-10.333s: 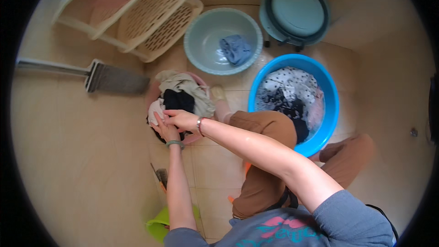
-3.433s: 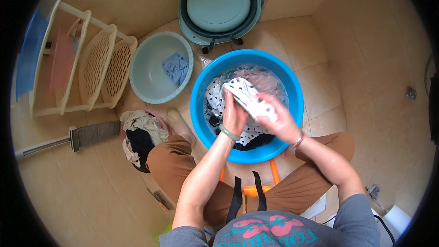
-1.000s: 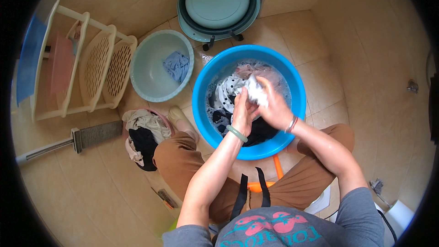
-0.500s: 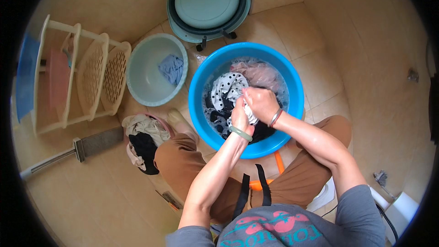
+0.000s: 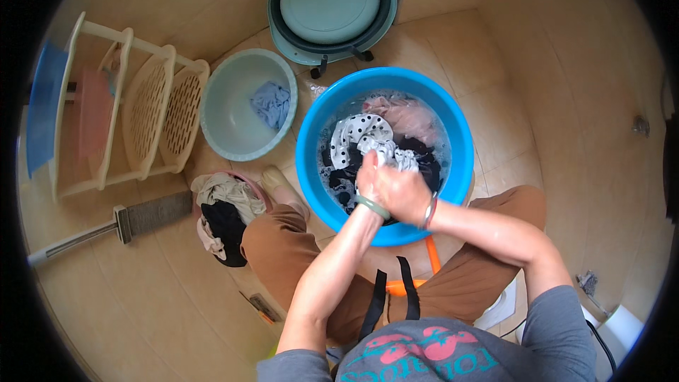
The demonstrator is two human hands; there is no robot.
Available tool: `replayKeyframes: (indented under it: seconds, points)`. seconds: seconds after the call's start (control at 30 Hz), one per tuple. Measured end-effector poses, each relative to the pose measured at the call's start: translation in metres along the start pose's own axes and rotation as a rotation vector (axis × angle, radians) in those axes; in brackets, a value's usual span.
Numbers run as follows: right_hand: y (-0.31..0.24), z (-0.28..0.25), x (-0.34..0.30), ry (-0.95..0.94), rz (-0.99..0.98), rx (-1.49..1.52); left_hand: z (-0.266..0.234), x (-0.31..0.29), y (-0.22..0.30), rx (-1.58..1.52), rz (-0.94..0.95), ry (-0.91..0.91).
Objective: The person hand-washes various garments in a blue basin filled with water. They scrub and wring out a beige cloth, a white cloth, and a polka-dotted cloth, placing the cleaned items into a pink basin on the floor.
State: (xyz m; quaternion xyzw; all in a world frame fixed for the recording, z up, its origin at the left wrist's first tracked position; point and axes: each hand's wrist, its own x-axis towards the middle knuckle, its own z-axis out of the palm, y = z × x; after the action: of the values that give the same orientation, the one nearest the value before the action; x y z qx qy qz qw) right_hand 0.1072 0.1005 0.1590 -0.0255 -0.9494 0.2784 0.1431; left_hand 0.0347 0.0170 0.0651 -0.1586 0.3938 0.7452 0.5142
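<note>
Over the near rim of the blue basin (image 5: 311,170), both hands, left hand (image 5: 368,180) and right hand (image 5: 404,193), pressed together around the white spotted cloth (image 5: 385,154): best rubbed firmly, kept low over the suds.

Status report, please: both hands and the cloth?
Left hand and right hand both clamped on white dotted cloth. Cloth bunched over blue basin of wet laundry. Nothing in the way.
</note>
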Motion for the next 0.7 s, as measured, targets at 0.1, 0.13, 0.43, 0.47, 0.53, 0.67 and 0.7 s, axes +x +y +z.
replayKeyframes:
  seconds: [0.1, 0.13, 0.43, 0.47, 0.53, 0.67, 0.7]
  points:
    - [-0.006, -0.015, -0.009, 0.051, -0.097, 0.068, 0.066, -0.025, 0.015, -0.07, -0.028, 0.267]
    - [0.012, 0.007, -0.016, 0.029, -0.029, -0.043, 0.053, -0.021, 0.002, -0.146, -0.038, 0.18]
    - [-0.001, 0.004, 0.002, 0.039, 0.052, 0.077, 0.002, 0.009, -0.014, -0.147, -0.008, 0.027]
    - [-0.012, -0.002, -0.004, 0.084, -0.037, 0.064, 0.026, 0.002, -0.006, -0.109, 0.011, 0.159]
    - [-0.012, -0.008, -0.006, 0.037, 0.172, 0.128, 0.054, -0.017, -0.018, 0.297, 0.32, 0.4]
    - [0.072, 0.008, 0.002, -0.009, 0.497, 0.014, 0.07, -0.025, -0.017, -0.14, -0.052, 0.267]
    - [0.068, 0.011, 0.002, -0.002, 0.498, 0.007, 0.063, -0.024, -0.016, -0.132, -0.043, 0.266]
